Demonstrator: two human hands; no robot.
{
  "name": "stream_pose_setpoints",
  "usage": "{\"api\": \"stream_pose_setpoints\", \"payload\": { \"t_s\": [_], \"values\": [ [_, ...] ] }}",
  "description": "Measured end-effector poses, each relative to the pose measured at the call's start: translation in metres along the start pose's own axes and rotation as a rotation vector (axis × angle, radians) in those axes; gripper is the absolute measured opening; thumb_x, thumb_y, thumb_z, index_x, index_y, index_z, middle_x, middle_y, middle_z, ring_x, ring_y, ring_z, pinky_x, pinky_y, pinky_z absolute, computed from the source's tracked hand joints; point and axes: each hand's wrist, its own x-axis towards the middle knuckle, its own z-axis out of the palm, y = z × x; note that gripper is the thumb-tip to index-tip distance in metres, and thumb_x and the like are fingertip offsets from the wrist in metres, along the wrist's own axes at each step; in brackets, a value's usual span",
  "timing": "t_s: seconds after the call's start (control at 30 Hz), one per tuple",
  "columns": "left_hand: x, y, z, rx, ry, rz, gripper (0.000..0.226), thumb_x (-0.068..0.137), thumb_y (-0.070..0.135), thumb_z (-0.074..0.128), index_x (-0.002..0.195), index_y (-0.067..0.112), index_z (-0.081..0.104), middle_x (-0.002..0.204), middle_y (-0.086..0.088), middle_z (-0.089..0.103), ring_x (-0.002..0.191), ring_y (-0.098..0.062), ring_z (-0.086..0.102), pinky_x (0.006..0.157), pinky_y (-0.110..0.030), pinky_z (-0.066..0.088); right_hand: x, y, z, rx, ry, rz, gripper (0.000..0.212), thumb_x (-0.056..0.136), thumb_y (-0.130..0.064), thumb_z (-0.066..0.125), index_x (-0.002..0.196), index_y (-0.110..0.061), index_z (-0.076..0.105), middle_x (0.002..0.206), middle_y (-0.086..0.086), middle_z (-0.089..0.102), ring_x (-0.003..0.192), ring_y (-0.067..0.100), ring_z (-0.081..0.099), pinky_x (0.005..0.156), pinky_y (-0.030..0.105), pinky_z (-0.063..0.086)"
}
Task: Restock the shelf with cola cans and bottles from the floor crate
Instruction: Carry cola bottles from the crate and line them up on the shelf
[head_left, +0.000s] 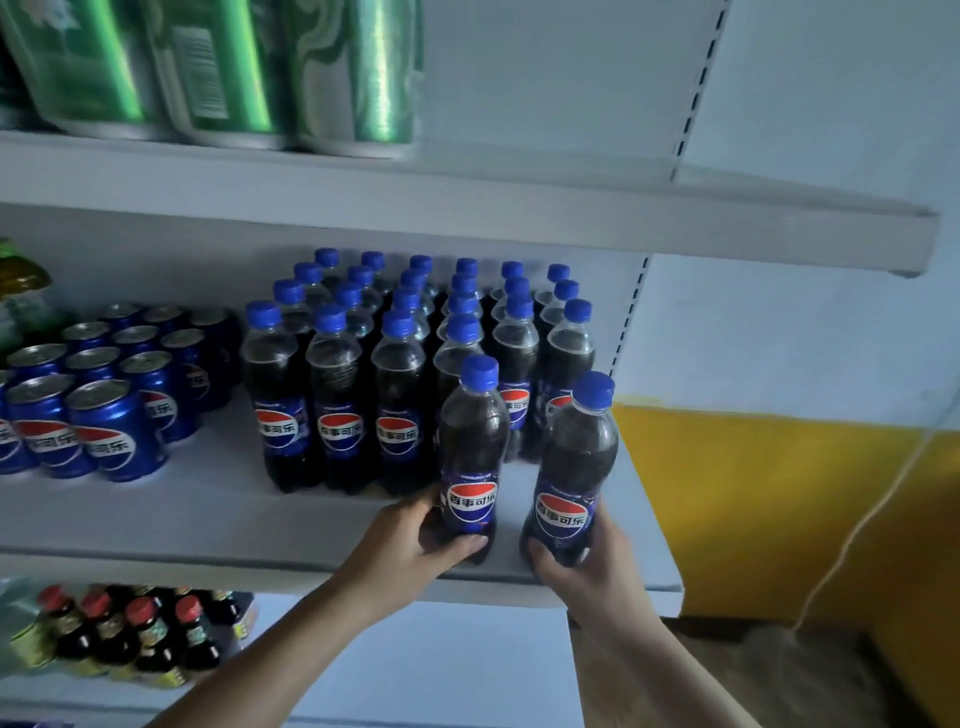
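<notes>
Head view: the left hand (415, 540) is curling fingers and thumb round the base of a cola bottle (470, 457). The right hand (587, 566) is gripping a second cola bottle (574, 467) the same way, low on its label. Both bottles are sitting at the front right of the white middle shelf (208, 519), just ahead of the stocked bottles (395, 374), and the second one is leaning slightly right. The fingers are hiding the bases, so I cannot tell whether they are touching the board. Each bottle is showing clear waisted plastic, dark cola up to the shoulder, a ribbed blue cap and a glossy blue label. Behind, the files are running back until only caps are showing. Further left, blue cola cans (104, 410) with silvery tops are standing in rows, and the frame edge is cutting them off. Above, green cans (234, 73) are blurring. Below, small red-capped bottles (140, 634) are showing unreadable labels.
</notes>
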Motion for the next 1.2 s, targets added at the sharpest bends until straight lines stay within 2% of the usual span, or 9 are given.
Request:
{"api": "stream_pose_setpoints", "payload": {
  "t_s": [0.2,0.47,0.57,0.67,0.77,0.87,1.0,1.1,1.2],
  "values": [
    [0.025,0.010,0.033,0.058,-0.062,0.026,0.054,0.085,0.035,0.081,0.133,0.029,0.057,0.123,0.021,0.068,0.115,0.007,0.061,0.099,-0.018,0.048,0.012,0.014,-0.021,-0.054,-0.083,-0.028,0.050,0.073,-0.028,0.081,0.117,-0.032,0.057,0.103,-0.025,0.071,0.095,0.002,0.070,0.078,0.020,0.056],
    [0.039,0.014,0.036,0.164,-0.173,-0.028,0.068,0.085,0.060,0.068,0.143,0.034,0.045,0.139,0.021,0.058,0.130,0.006,0.050,0.110,-0.033,0.044,0.024,0.016,-0.035,-0.102,-0.114,0.006,0.055,0.072,-0.036,0.081,0.119,-0.042,0.053,0.106,-0.023,0.072,0.097,-0.002,0.068,0.084,0.031,0.060],
    [0.034,0.021,0.036,0.367,-0.153,-0.025,0.062,0.092,0.063,0.058,0.145,0.035,0.042,0.146,0.017,0.051,0.135,-0.004,0.046,0.109,-0.030,0.042,0.020,0.016,-0.034,-0.108,-0.118,0.014,0.056,0.076,-0.037,0.082,0.118,-0.047,0.047,0.107,-0.023,0.070,0.098,-0.001,0.066,0.085,0.035,0.059],
    [0.018,0.027,0.042,0.604,0.056,-0.003,0.060,0.089,0.075,0.042,0.119,0.026,0.055,0.115,0.009,0.061,0.107,-0.014,0.059,0.083,-0.025,0.046,0.007,0.023,-0.031,-0.215,0.006,-0.034,0.074,0.075,-0.050,0.083,0.134,-0.043,0.038,0.116,-0.022,0.062,0.104,0.001,0.061,0.085,0.031,0.057],
    [0.004,0.037,0.053,0.534,0.142,-0.057,0.047,0.085,0.076,0.051,0.087,0.029,0.043,0.073,0.011,0.049,0.066,-0.009,0.050,0.057,-0.022,0.033,-0.008,0.026,-0.031,-0.384,0.181,-0.036,0.084,0.071,-0.060,0.082,0.137,-0.026,0.044,0.100,-0.015,0.055,0.090,0.007,0.058,0.069,0.026,0.051],
    [0.006,0.038,0.066,0.543,0.130,-0.140,0.048,0.084,0.074,0.056,0.079,0.027,0.048,0.066,0.009,0.052,0.064,-0.011,0.053,0.053,-0.023,0.029,-0.014,0.020,-0.027,-0.405,0.133,0.046,0.069,0.077,-0.060,0.076,0.130,-0.025,0.049,0.086,-0.016,0.055,0.079,0.007,0.057,0.057,0.015,0.037],
    [0.017,0.026,0.074,0.502,0.172,-0.153,0.050,0.086,0.065,0.062,0.069,0.023,0.040,0.059,0.006,0.045,0.059,-0.019,0.048,0.056,-0.032,0.029,-0.007,0.015,-0.028,-0.429,0.099,0.016,0.056,0.085,-0.056,0.072,0.129,-0.026,0.053,0.096,-0.017,0.058,0.083,0.005,0.058,0.055,0.010,0.037],
    [0.024,0.020,0.075,0.510,0.165,-0.138,0.050,0.087,0.061,0.065,0.069,0.022,0.039,0.059,0.005,0.044,0.059,-0.020,0.047,0.057,-0.032,0.029,0.003,0.015,-0.031,-0.446,0.087,0.001,0.052,0.088,-0.053,0.070,0.129,-0.024,0.055,0.104,-0.011,0.065,0.092,0.012,0.064,0.056,0.016,0.036],
    [0.033,0.021,0.076,0.540,0.182,-0.141,0.050,0.089,0.059,0.065,0.071,0.018,0.041,0.057,0.004,0.040,0.063,-0.028,0.055,0.057,-0.034,0.029,0.016,0.016,-0.032,-0.448,0.053,0.000,0.048,0.092,-0.053,0.066,0.129,-0.024,0.052,0.110,-0.009,0.066,0.097,0.016,0.066,0.066,0.023,0.040]
  ]
}}
